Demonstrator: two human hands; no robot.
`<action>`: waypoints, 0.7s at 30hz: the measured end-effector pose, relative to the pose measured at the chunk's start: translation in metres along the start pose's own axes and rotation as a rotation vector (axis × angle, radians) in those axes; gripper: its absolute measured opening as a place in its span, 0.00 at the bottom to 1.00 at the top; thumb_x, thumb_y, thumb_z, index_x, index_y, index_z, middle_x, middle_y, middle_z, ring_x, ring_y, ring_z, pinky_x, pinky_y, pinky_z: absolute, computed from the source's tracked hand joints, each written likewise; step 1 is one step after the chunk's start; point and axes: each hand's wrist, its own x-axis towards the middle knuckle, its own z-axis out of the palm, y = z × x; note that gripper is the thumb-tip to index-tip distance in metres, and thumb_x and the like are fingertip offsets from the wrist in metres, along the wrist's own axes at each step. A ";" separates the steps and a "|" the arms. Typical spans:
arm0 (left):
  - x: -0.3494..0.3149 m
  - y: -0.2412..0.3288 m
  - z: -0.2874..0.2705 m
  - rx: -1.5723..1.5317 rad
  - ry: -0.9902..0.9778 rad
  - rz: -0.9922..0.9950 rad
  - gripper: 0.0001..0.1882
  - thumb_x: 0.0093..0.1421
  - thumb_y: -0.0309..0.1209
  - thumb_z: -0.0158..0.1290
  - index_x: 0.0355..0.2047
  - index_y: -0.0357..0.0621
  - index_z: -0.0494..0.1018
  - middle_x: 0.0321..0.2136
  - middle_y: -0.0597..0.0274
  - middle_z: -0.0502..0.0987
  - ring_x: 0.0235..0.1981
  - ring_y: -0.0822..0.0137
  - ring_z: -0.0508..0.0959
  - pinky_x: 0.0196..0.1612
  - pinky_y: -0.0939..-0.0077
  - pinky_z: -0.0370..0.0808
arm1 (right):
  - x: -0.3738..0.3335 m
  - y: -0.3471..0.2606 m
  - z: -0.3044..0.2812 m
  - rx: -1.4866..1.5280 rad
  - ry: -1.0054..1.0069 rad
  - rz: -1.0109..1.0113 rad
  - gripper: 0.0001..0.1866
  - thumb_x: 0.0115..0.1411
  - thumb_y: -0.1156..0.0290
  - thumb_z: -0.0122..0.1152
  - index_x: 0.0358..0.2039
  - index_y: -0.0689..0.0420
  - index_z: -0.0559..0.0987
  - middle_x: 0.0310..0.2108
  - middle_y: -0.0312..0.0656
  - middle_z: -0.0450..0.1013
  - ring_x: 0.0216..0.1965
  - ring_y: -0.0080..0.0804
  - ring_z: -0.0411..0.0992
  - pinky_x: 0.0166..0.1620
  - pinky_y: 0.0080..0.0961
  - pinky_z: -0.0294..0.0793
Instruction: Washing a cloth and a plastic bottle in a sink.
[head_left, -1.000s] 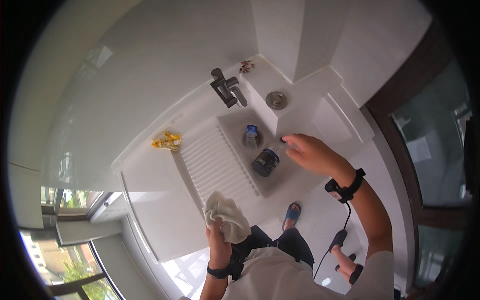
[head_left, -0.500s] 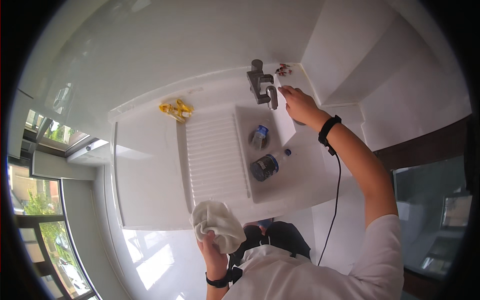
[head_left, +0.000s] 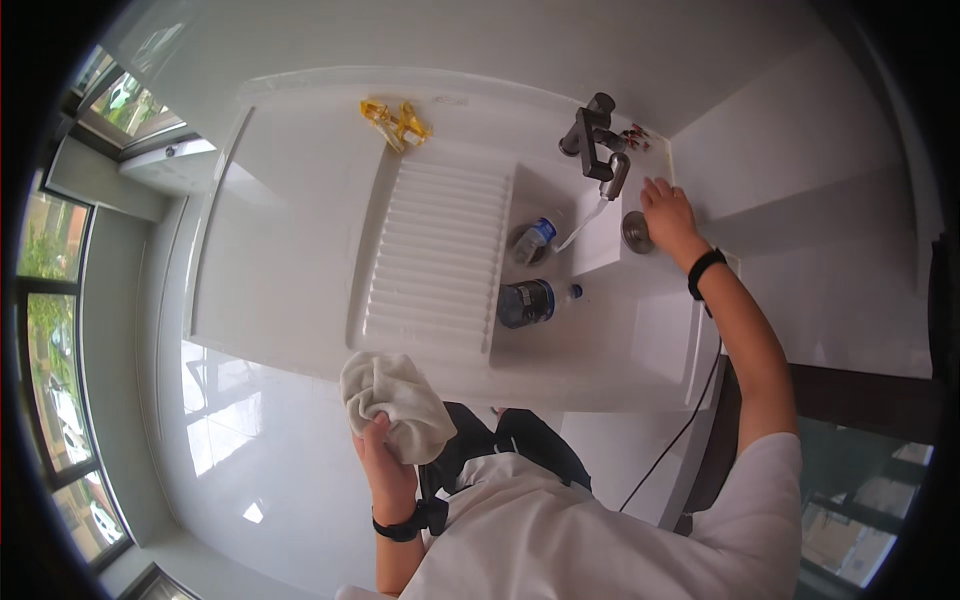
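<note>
Near the front edge of the white bench (head_left: 285, 220), as the head view shows it, the left hand (head_left: 386, 462) grasps a bunched cream cloth (head_left: 393, 395), thumb pressed over its folds; the cloth is held up toward the person's body, overlapping the bench edge from this angle. Over at the far right, the right hand (head_left: 668, 212) is released, fingers loosely extended and nothing seen within them; it lies just beside a round metal disc (head_left: 634, 232), though whether they touch I cannot tell.

Left of that hand stands a dark grey tap (head_left: 592, 150), a thin stream of water (head_left: 578, 230) running from its spout into the basin (head_left: 590, 340); there a clear bottle with blue on it (head_left: 534, 240) lies near a larger bottle with a dark label (head_left: 527, 303), its blue cap pointing right; left of both is a ribbed washboard (head_left: 437, 250); crumpled yellow packaging (head_left: 397, 124) sits beyond it, by the wall.
</note>
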 end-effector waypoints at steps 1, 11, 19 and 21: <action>-0.003 -0.004 -0.003 -0.008 0.032 0.013 0.30 0.58 0.30 0.50 0.61 0.37 0.60 0.53 0.53 0.71 0.53 0.58 0.73 0.56 0.64 0.73 | 0.004 -0.018 -0.016 0.141 -0.226 -0.044 0.17 0.55 0.70 0.56 0.45 0.60 0.79 0.47 0.42 0.74 0.50 0.37 0.70 0.49 0.35 0.69; -0.028 -0.035 0.027 -0.005 0.072 0.056 0.30 0.60 0.29 0.51 0.63 0.40 0.59 0.54 0.55 0.69 0.56 0.62 0.70 0.59 0.67 0.68 | -0.013 -0.123 -0.060 0.224 0.051 -0.042 0.22 0.55 0.69 0.57 0.51 0.61 0.75 0.53 0.46 0.69 0.48 0.39 0.71 0.48 0.34 0.68; -0.036 -0.046 0.026 -0.032 0.105 0.011 0.29 0.60 0.27 0.50 0.62 0.40 0.59 0.54 0.55 0.70 0.55 0.62 0.71 0.58 0.67 0.68 | -0.048 -0.116 -0.071 0.716 -0.442 0.082 0.11 0.56 0.70 0.56 0.38 0.59 0.77 0.36 0.46 0.76 0.43 0.47 0.76 0.42 0.44 0.75; -0.029 -0.045 0.024 -0.019 0.102 0.007 0.29 0.60 0.27 0.50 0.62 0.40 0.59 0.53 0.55 0.70 0.55 0.62 0.71 0.58 0.67 0.68 | -0.057 -0.126 -0.057 0.734 -0.483 0.045 0.10 0.56 0.70 0.56 0.37 0.59 0.78 0.34 0.48 0.76 0.40 0.50 0.76 0.41 0.47 0.76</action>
